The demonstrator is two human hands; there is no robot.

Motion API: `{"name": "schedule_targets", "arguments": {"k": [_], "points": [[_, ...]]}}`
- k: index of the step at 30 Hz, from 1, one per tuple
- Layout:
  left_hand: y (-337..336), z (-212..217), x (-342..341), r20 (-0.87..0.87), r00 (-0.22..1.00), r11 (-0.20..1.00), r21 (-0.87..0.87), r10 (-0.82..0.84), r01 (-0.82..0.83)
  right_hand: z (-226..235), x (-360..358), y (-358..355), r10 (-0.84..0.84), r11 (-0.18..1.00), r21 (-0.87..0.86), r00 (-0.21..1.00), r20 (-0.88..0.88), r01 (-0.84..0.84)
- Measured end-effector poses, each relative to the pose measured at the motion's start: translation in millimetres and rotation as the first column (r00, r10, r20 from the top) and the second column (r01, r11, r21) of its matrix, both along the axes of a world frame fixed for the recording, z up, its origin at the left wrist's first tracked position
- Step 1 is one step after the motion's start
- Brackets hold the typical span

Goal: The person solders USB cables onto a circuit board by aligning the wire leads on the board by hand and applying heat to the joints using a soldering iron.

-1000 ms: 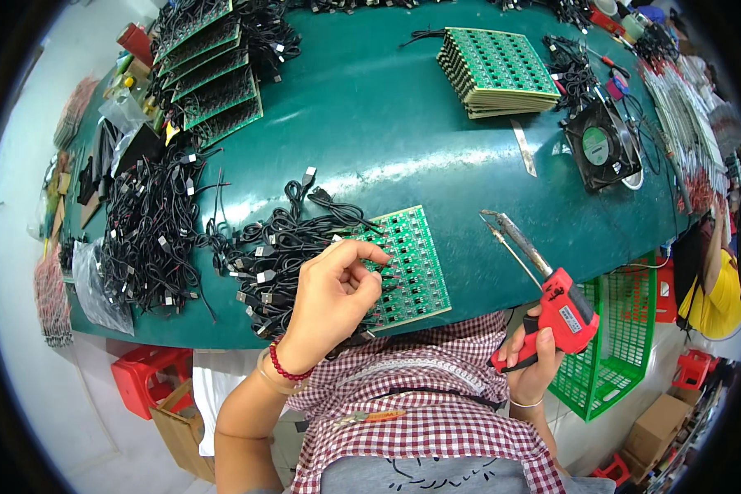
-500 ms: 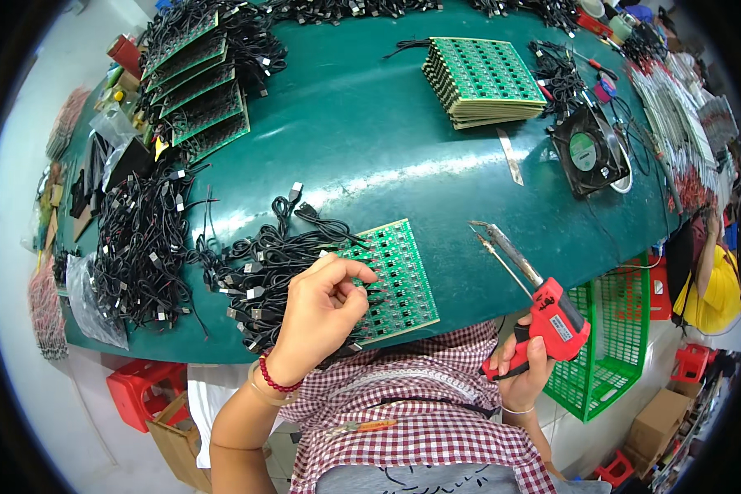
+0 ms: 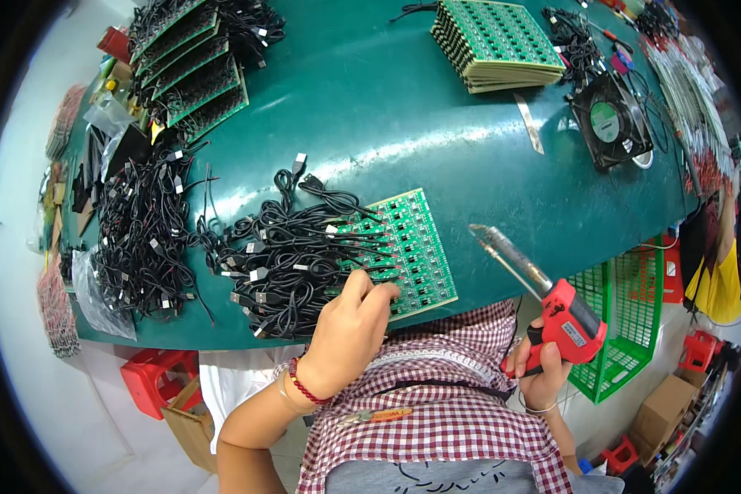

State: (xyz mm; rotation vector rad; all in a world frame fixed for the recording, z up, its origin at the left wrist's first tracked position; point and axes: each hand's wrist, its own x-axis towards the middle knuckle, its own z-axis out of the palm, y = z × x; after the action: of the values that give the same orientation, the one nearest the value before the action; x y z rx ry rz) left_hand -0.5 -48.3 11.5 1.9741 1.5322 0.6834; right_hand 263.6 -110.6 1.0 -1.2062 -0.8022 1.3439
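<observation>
A green circuit board panel [image 3: 426,247] lies near the table's front edge. Black USB cables [image 3: 284,226] are bunched along its left side, several with thin wire ends reaching onto it. My left hand [image 3: 347,337] is over the board's near-left corner, fingers bent and pinched together; whatever is between the fingertips is hidden. In my right hand [image 3: 543,370] is a red and black soldering gun [image 3: 575,325], gripped by its handle. Its metal tip points up and left over the table, right of the board and apart from it.
A stack of green boards [image 3: 502,49] stands at the back, with a metal strip [image 3: 528,123] and a black fan [image 3: 609,119] to its right. More cables [image 3: 144,239] are heaped on the left, below wired boards [image 3: 193,78]. A green crate [image 3: 626,321] stands beyond the front edge.
My left hand has moved from the board's middle toward its near edge, uncovering wires on the board. My right hand still holds the soldering gun. The whole view has shifted slightly.
</observation>
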Motion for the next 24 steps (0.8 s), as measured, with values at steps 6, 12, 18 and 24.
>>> {"name": "schedule_targets", "arguments": {"k": [6,12,18,24], "points": [[6,-8,2,-0.049,0.998,0.989,0.138,-0.045,0.051,-5,16,-24,0.215,0.972,-0.092,0.977,-0.017,-0.215],[7,-14,3,-0.108,0.993,0.988,0.145,-0.044,0.06,-12,16,-33,0.388,0.919,-0.099,0.92,0.052,-0.382],[6,-15,2,-0.104,0.994,0.987,0.151,-0.039,0.054,-13,18,-34,0.422,0.901,-0.148,0.902,0.084,-0.408],[6,-16,4,-0.091,0.996,0.984,0.175,-0.024,0.039,-7,11,-28,0.427,0.891,-0.22,0.898,0.107,-0.397]]}}
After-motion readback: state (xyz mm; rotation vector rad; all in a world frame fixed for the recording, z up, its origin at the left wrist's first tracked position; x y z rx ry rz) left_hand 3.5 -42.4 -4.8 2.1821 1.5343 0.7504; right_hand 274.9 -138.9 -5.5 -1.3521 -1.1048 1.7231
